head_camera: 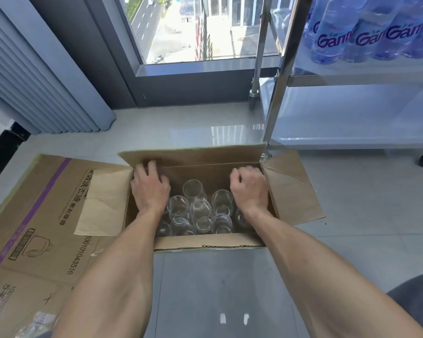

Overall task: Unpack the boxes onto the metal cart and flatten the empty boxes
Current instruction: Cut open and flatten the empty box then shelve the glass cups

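Both my forearms reach up the frame into the open box (205,242) at center. My left hand (150,189) and right hand (249,189) hang curled, gripping nothing, either side of upright glasses (200,208) directly below. The cart (352,113) waits upper right.

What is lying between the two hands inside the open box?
Head view: clear drinking glasses stand in the cardboard box between the left hand and right hand.
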`<state>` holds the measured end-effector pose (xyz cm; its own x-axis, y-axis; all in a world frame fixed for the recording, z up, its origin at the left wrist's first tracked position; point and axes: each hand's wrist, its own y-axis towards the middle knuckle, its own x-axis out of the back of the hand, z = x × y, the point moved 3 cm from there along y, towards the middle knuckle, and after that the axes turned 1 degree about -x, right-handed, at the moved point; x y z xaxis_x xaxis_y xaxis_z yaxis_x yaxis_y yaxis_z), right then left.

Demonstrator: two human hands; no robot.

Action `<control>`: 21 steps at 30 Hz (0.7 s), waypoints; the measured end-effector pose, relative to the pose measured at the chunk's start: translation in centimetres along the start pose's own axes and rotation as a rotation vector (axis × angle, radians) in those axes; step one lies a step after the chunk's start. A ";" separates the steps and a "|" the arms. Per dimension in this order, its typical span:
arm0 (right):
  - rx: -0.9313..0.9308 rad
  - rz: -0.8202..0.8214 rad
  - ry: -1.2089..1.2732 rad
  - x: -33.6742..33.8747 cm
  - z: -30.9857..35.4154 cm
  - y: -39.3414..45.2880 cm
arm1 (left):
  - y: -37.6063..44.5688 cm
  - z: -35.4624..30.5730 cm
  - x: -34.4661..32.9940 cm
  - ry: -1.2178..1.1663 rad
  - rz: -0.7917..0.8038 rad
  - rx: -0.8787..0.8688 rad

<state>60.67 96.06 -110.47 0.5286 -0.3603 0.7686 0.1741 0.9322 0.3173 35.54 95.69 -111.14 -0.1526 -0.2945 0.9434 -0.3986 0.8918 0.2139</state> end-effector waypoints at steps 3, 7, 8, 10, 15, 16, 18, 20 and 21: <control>0.423 0.273 -0.286 -3.2 2.0 -0.1 | 0.4 -1.5 -1.7 0.143 0.151 -0.063; 0.528 0.412 -0.479 -5.5 4.1 1.6 | 1.1 -2.6 -3.2 0.172 0.184 -0.029; 0.522 0.397 -0.519 -5.9 4.5 2.1 | 1.5 -2.6 -3.4 0.172 0.184 -0.032; 0.463 0.395 -0.559 -6.7 4.8 3.2 | 2.2 -2.5 -3.9 0.176 0.182 -0.049; 0.391 0.355 -0.456 -8.2 3.5 3.4 | 3.6 -1.5 -4.3 0.203 0.090 -0.107; 0.371 0.336 -0.419 -8.5 3.3 3.3 | 3.7 -1.3 -4.5 0.202 0.081 -0.115; 0.333 0.320 -0.387 -9.0 3.3 3.2 | 3.6 -0.9 -5.0 0.205 0.066 -0.129; 0.312 0.320 -0.377 -9.2 3.5 3.3 | 3.6 -0.6 -5.4 0.228 0.062 -0.143; 0.307 0.325 -0.379 -9.2 3.4 3.4 | 3.7 -0.4 -5.6 0.256 0.067 -0.162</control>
<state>53.56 102.47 -114.58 0.1712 -0.0971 0.9804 -0.2258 0.9648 0.1350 35.29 100.77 -115.51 0.0674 -0.1554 0.9856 -0.2425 0.9556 0.1672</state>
